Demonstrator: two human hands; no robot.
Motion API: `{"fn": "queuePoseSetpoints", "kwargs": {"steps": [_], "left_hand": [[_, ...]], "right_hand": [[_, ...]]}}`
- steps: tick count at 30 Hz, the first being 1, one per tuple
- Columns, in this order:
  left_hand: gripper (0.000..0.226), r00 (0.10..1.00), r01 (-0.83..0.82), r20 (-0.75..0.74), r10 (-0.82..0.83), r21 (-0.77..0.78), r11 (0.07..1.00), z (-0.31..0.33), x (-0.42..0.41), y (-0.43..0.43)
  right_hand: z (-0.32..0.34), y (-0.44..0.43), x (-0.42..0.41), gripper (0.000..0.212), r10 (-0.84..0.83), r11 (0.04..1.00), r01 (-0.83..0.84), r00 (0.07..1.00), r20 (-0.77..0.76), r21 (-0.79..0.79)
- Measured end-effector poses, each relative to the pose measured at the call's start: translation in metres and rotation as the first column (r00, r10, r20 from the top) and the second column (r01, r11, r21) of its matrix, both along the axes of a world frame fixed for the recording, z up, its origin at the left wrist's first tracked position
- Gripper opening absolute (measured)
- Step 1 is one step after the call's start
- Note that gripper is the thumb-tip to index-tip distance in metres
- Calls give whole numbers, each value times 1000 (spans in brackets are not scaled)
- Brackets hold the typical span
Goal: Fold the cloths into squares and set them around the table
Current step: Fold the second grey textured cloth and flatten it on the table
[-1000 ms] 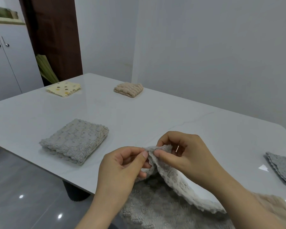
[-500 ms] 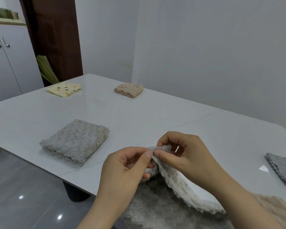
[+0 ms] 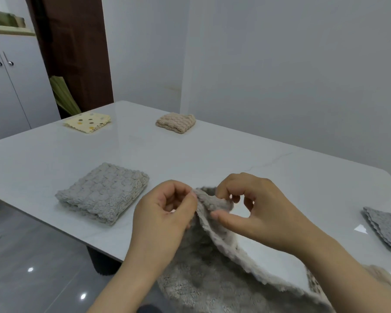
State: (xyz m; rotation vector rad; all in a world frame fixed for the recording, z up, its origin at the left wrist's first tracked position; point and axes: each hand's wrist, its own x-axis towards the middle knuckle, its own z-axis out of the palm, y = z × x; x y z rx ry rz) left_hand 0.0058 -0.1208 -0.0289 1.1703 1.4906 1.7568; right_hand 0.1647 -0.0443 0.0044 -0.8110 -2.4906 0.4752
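Pinching plush grey cloth point(image 3: 212, 279), apparently bunched: left hand point(image 3: 165, 213), right hand point(image 3: 260, 213).

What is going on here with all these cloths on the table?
A person is working on a fluffy grey cloth at the near edge of the white table. The left hand and right hand both pinch its top edge, and the rest hangs down unfolded. Four cloths already lie folded on the table: a thick grey square, a knobbly beige square, a yellow dotted square and a thin grey scalloped cloth at the right edge.
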Motion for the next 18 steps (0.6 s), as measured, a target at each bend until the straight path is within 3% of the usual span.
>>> {"fn": "queuePoseSetpoints", "kwargs": {"steps": [5, 9, 18], "left_hand": [[13, 991, -77, -106, 81, 40, 996, 12, -17, 14], [16, 986, -101, -127, 107, 51, 994, 18, -34, 23], [14, 982, -96, -151, 110, 100, 990, 26, -40, 25]], "right_hand": [[10, 8, 9, 26, 17, 993, -30, 994, 105, 118], [26, 16, 17, 43, -17, 976, 0, 997, 78, 218], [35, 19, 20, 3, -101, 967, 128, 987, -127, 219]]}}
